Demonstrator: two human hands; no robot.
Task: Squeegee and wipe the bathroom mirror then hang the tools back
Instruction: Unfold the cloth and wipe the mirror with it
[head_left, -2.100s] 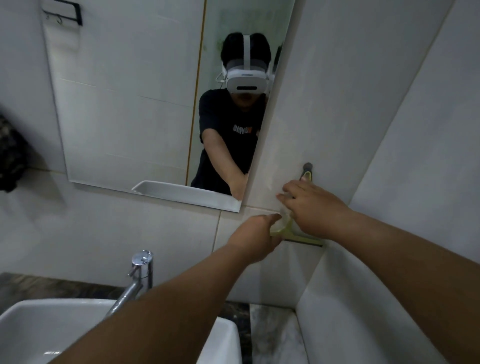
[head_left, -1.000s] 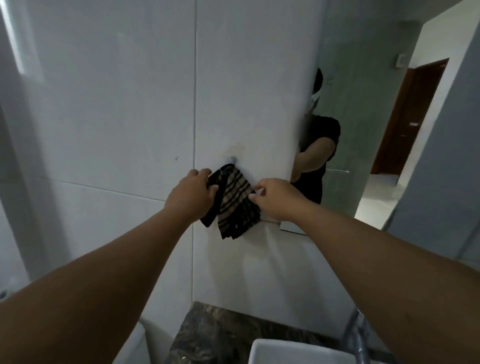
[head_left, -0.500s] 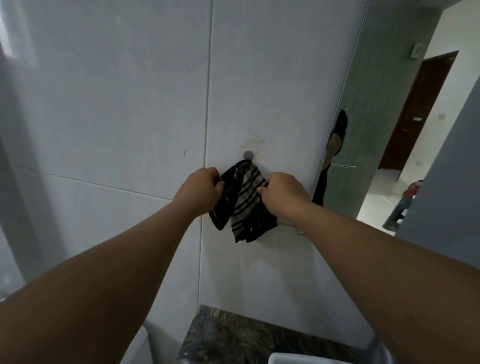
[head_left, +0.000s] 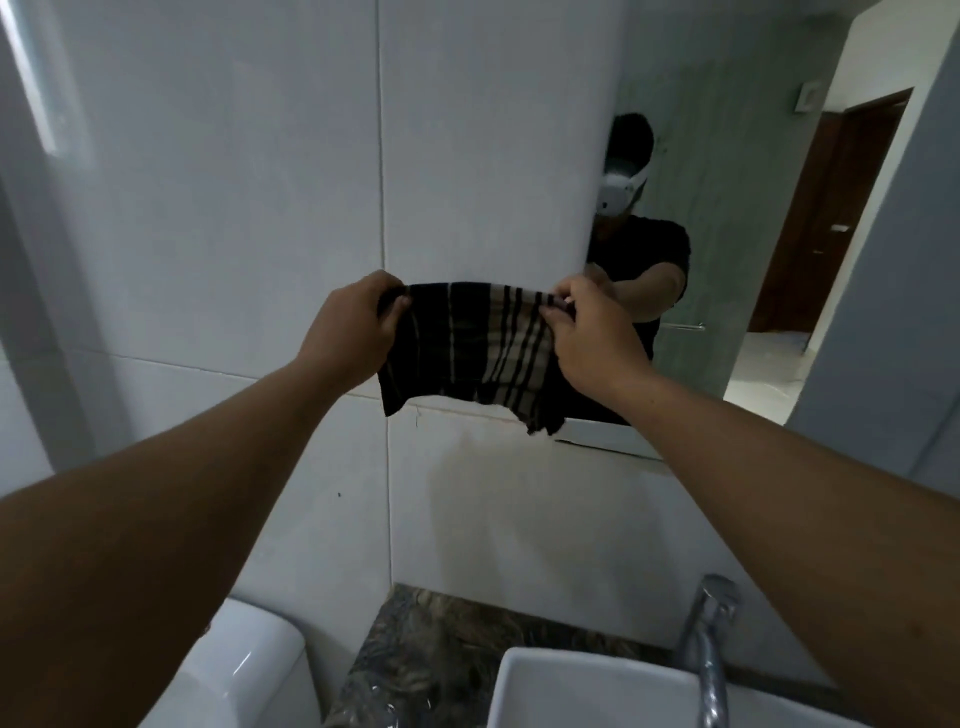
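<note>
A dark cloth (head_left: 467, 348) with pale stripes is stretched flat in front of the white tiled wall. My left hand (head_left: 348, 327) grips its upper left corner. My right hand (head_left: 587, 332) pinches its upper right corner. The cloth hangs down between them, its lower edge ragged. The bathroom mirror (head_left: 753, 218) is on the wall to the right, just behind my right hand, and reflects a person in a black shirt. The wall hook and the squeegee are not in sight.
A white basin (head_left: 582, 691) with a chrome tap (head_left: 709, 639) sits below on a dark marbled counter (head_left: 441, 649). A white toilet tank (head_left: 244, 670) is at the lower left. The mirror reflects a brown door (head_left: 841, 208).
The cloth hung bunched from a wall hook with both hands at it. Now it is off the hook and spread wide between my hands, and the view has shifted right toward the mirror.
</note>
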